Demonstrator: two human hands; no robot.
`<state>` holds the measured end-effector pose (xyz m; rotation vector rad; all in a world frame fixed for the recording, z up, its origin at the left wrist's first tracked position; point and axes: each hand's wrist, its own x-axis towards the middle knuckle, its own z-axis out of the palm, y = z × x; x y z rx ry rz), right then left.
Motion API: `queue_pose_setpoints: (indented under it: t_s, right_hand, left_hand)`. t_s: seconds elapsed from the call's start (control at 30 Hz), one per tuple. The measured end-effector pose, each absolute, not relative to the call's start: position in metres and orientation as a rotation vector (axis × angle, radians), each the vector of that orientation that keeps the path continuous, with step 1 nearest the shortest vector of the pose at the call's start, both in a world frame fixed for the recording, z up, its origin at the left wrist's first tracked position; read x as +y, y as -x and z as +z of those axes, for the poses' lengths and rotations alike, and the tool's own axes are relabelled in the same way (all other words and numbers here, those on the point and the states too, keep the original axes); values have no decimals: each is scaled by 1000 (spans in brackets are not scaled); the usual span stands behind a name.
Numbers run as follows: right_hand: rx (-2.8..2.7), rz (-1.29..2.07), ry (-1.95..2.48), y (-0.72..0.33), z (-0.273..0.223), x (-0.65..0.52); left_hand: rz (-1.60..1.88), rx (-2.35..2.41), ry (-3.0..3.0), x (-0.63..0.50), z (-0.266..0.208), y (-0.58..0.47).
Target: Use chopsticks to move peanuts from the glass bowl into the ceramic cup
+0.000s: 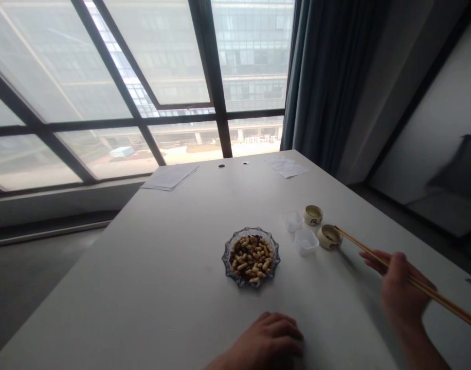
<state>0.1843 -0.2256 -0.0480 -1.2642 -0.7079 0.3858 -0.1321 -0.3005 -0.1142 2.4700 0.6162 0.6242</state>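
My right hand [404,288] grips a pair of long wooden chopsticks [364,249], whose tips are at the rim of the nearer small beige cup [330,243]. Something dark shows inside that cup. Whether the tips hold anything is too small to tell. Palm down on the white table, my left hand [268,339] rests with loosely bent fingers and nothing visible in it. Beyond it stands a scalloped glass bowl [228,262] filled with peanuts in their shells [251,257] and some darker pieces.
A second beige cup [312,220] with a dark mark stands behind the first. Two clear plastic containers [306,242] sit left of the cups. Papers [169,177] lie at the far left corner of the white table [174,267], another sheet [287,167] at the far right.
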Motion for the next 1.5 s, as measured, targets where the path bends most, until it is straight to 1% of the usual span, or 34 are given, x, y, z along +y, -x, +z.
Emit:
queue_pose_setpoints:
  t_s: [0.17,0.33,0.6,0.73,0.87,0.93,1.03,1.17,1.3,1.4,1.5]
  right_hand:
    - [-732,433,1287,-186,-61,-229]
    - [-793,488,1380,-190,-67,-228]
    - [-838,406,1366,-190,-67,-230]
    - [-860,342,1328,-186,-63,-231]
    - [-931,360,1343,-165,-43,-241]
    - [-1034,411,1348,-146,-30,-247]
    - [-1197,575,1268,-114,-20,-251]
    - [-1447,819,1117,-73,-23,-240]
    - [-1608,905,1077,-43,-26,-221]
    - [-1655,930,1053,-28,-27,-211]
    - [-1570,1034,1083,-17,-30,-206]
  left_hand:
    - [562,614,-2459,-299,-114,133]
    - [577,587,-2444,-298,-112,133]
    - [565,625,-2431,-301,-107,133]
    - [581,617,-2428,-300,-106,132]
    - [553,613,-2428,-299,-106,132]
    - [537,608,-2427,-299,-105,132]
    - [544,596,-2441,-299,-105,132]
    - [552,600,-2463,-299,-106,131]
    - [569,602,-2473,-299,-108,130]
    - [591,591,-2486,-299,-110,130]
    - [585,593,-2490,-299,-111,130]
